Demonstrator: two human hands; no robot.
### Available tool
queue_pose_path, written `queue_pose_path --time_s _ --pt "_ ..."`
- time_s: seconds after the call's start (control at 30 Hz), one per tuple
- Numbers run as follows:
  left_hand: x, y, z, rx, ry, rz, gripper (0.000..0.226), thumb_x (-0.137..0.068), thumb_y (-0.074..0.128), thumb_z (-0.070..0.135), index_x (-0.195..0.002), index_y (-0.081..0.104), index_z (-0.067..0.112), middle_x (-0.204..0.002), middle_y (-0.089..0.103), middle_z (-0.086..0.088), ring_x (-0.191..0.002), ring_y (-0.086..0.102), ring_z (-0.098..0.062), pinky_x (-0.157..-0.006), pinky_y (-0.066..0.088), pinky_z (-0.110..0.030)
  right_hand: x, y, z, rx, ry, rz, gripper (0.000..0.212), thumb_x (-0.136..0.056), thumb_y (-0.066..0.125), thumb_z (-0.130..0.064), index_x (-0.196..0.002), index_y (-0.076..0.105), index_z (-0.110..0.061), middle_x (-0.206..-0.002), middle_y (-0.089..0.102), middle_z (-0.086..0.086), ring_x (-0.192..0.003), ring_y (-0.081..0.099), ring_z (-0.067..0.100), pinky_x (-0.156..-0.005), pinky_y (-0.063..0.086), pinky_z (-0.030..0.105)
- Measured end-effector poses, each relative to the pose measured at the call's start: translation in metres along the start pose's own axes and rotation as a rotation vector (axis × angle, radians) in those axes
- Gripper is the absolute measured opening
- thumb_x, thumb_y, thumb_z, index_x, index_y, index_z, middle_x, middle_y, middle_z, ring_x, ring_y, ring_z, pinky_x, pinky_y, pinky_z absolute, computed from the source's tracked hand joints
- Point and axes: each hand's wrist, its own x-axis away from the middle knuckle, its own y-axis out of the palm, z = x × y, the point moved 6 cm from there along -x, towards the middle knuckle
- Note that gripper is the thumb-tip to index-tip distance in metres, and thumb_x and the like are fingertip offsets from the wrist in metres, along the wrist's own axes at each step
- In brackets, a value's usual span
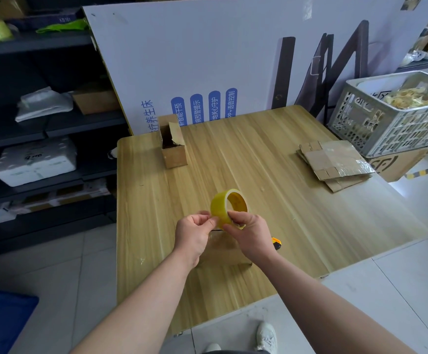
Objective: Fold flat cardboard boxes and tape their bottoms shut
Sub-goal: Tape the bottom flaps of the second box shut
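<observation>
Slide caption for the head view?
Over a box, left hand and right hand hold a yellow tape roll; flat cardboard stack lies on the table.

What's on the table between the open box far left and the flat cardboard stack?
Nothing: in the head view, only bare table separates the open box from the flat cardboard stack.

Wooden table (pixel 246 175), open box (pixel 174 154) back left, flat boxes (pixel 335 162) right, another box (pixel 221 250) front
</observation>
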Motion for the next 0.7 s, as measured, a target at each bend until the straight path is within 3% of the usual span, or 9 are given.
queue_pose_path --time_s 0.1,0.3,0.47,0.6,0.7 --pt "0.0 0.002 0.001 -0.044 0.052 -0.015 0.016 -0.085 0.074 0.014 -0.092 0.069 0.001 -0.101 0.064 0.006 -0.085 0.066 -0.009 -0.077 0.051 -0.022 0.0 0.001 0.0 0.013 -0.016 -0.012 0.021 -0.082 0.075 -0.015 -0.098 0.077 -0.028 -0.072 0.066 -0.027 -0.07 0.058 -0.009 -0.067 0.039 0.004" --pt "-0.001 0.002 0.005 -0.112 0.127 -0.081 0.006 -0.085 0.074 0.016 -0.085 0.072 0.01 -0.116 0.052 0.005 -0.112 0.059 -0.016 -0.097 0.05 -0.034 -0.003 -0.001 0.0 0.022 -0.027 -0.052 0.017 -0.083 0.074 -0.017 -0.095 0.077 -0.028 -0.065 0.064 -0.025 -0.064 0.054 -0.004 -0.063 0.041 0.011" --pt "0.007 -0.001 0.009 -0.023 0.076 -0.126 0.007 -0.092 0.066 0.018 -0.093 0.066 0.011 -0.113 0.064 -0.005 -0.104 0.062 -0.014 -0.094 0.051 -0.036 -0.006 -0.003 0.0 0.068 -0.022 -0.102 0.02 -0.082 0.074 -0.014 -0.096 0.077 -0.027 -0.06 0.059 -0.035 -0.064 0.053 -0.008 -0.063 0.038 0.006" --pt "0.011 -0.005 0.012 0.084 0.057 -0.113 0.008 -0.093 0.064 0.027 -0.098 0.062 0.02 -0.098 0.069 0.006 -0.103 0.063 -0.011 -0.089 0.052 -0.039 -0.006 -0.004 0.0 0.083 -0.027 -0.113 0.02 -0.082 0.073 -0.011 -0.097 0.077 -0.025 -0.061 0.059 -0.038 -0.066 0.054 -0.012 -0.065 0.038 0.004" --pt "0.014 -0.004 0.012 0.045 0.072 -0.1 0.016 -0.084 0.074 0.021 -0.098 0.068 0.017 -0.093 0.074 0.004 -0.095 0.069 -0.012 -0.082 0.056 -0.032 -0.005 -0.002 -0.002 0.111 -0.049 -0.11 0.021 -0.082 0.074 -0.016 -0.098 0.077 -0.029 -0.064 0.061 -0.037 -0.069 0.057 -0.005 -0.07 0.044 0.014"
